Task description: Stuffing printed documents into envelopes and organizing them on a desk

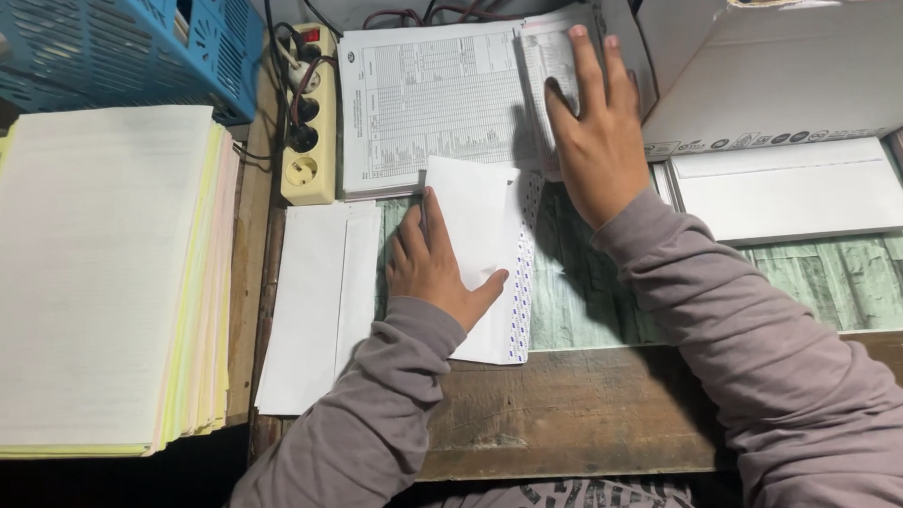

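My left hand grips a white envelope with a blue patterned inside edge, thumb on top, holding it against the table. My right hand lies flat, fingers apart, on a stack of printed table forms at the back of the table, pressing near the folded right part of the top sheet. Both arms wear grey-mauve sleeves.
A pile of white envelopes lies left of the held one. A thick stack of white and yellow paper sits far left, a blue plastic basket behind it. A cream power strip with plugs, a white cardboard box and more envelopes are nearby.
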